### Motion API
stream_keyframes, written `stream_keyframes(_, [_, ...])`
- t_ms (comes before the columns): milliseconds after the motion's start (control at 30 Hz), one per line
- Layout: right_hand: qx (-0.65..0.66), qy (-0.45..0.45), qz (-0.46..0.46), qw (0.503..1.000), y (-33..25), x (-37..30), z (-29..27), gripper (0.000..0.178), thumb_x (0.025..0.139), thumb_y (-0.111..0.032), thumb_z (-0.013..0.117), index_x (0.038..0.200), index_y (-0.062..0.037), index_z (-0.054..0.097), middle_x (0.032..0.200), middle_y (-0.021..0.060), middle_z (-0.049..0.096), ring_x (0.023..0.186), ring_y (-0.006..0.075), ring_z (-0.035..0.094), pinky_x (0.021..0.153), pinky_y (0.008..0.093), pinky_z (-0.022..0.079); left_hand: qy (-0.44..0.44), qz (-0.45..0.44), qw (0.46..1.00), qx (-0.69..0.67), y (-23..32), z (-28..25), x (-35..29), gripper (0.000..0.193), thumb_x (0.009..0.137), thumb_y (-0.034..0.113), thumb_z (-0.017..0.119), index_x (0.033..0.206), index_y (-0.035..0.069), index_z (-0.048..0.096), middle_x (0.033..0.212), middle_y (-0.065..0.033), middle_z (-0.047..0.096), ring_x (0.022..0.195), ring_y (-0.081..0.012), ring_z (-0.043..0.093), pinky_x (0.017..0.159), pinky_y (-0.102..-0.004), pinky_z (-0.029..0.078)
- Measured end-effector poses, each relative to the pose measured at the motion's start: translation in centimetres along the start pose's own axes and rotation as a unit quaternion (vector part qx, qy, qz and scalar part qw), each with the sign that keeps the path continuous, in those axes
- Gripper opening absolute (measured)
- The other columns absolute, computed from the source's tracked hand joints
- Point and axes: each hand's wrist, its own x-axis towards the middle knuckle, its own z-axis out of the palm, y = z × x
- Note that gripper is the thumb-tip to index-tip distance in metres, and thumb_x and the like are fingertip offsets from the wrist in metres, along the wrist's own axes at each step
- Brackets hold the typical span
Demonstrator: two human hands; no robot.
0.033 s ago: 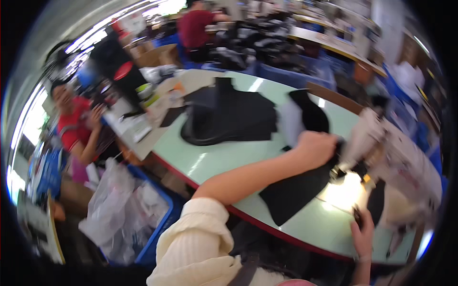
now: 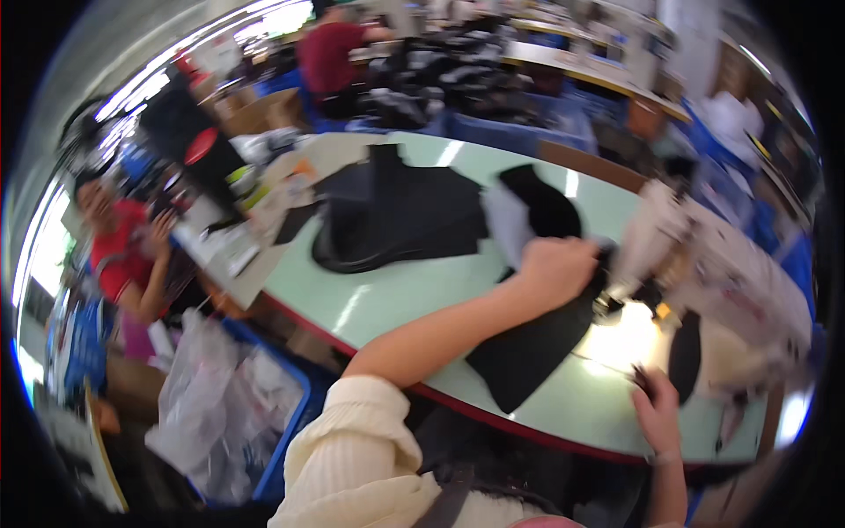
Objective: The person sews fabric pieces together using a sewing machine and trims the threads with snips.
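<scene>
My left hand (image 2: 559, 271) is closed over the upper end of a black fabric piece (image 2: 528, 348), beside the sewing machine (image 2: 704, 264). The lower part of that piece lies flat toward the table's near edge. In my right hand (image 2: 656, 412) is a small dark tool (image 2: 642, 380), blurred, its tip by the machine's bright light. To the right of that hand lies a narrow black piece (image 2: 685, 356). Beyond my left hand, a curved black piece (image 2: 550, 204) with a pale grey side rests on the table.
A stack of black cut pieces (image 2: 400, 211) covers the middle of the pale green table (image 2: 308, 286). At left stands a blue bin (image 2: 299, 414) holding clear plastic bags (image 2: 207, 405). A person in red (image 2: 123, 251) sits at far left; another person (image 2: 327, 57) works behind.
The whole scene has shifted slightly left in the picture. Both hands keep nearly the same places over the table, with the same grips.
</scene>
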Motion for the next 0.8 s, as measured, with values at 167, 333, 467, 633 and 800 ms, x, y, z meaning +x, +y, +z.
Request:
stream_keyframes(167, [0.425,-0.228,0.181,0.857,-3.4,4.1,5.4,0.036,0.102,-0.035,0.045,0.103,-0.0014,0.057,0.059,-0.0034,0.041,0.046,0.0052,0.034,0.041,0.0224,0.028,0.090,-0.010,0.992,-0.093,-0.1,-0.7,-1.3,0.005,0.078,0.014,0.068,0.080,0.010,0.066,0.071,-0.0061,0.063,0.061,-0.0253,0.063,0.056,-0.0354,0.049])
stream_keyframes(333, [0.541,-0.167,0.227,0.792,-4.4,8.7,7.4,0.045,0.102,-0.045,0.040,0.098,-0.0034,0.056,0.060,-0.0040,0.039,0.045,0.0050,0.030,0.040,0.0204,0.023,0.082,-0.019,0.990,-0.109,-0.4,-0.5,-1.6,0.005,0.077,0.014,0.068,0.079,0.010,0.065,0.069,-0.0045,0.063,0.058,-0.0239,0.062,0.053,-0.0340,0.048])
stream_keyframes(467, [0.538,-0.153,0.215,0.801,-4.3,10.5,8.5,0.047,0.100,-0.049,0.042,0.096,-0.0043,0.054,0.060,-0.0034,0.038,0.045,0.0051,0.029,0.038,0.0206,0.022,0.082,-0.011,0.991,-0.101,-0.5,-0.1,-1.9,0.006,0.076,0.014,0.068,0.079,0.010,0.064,0.068,-0.0043,0.063,0.058,-0.0244,0.062,0.053,-0.0352,0.047])
stream_keyframes(633, [0.555,-0.115,0.197,0.800,-4.9,11.8,9.6,0.045,0.100,-0.048,0.043,0.088,-0.0056,0.053,0.058,-0.0034,0.037,0.044,0.0053,0.027,0.038,0.0206,0.021,0.072,-0.010,0.992,-0.106,-0.8,0.1,-2.0,0.006,0.075,0.014,0.068,0.078,0.010,0.063,0.067,-0.0047,0.062,0.058,-0.0248,0.062,0.053,-0.0361,0.047])
stream_keyframes(800, [0.522,-0.072,0.183,0.830,-5.4,10.7,9.2,0.043,0.100,-0.047,0.044,0.088,-0.0066,0.053,0.053,-0.0054,0.033,0.041,0.0056,0.027,0.038,0.0217,0.020,0.039,-0.018,0.997,-0.060,-0.8,-0.9,-1.7,0.015,0.075,0.017,0.070,0.085,0.009,0.062,0.068,-0.0062,0.061,0.059,-0.0257,0.062,0.053,-0.0368,0.048])
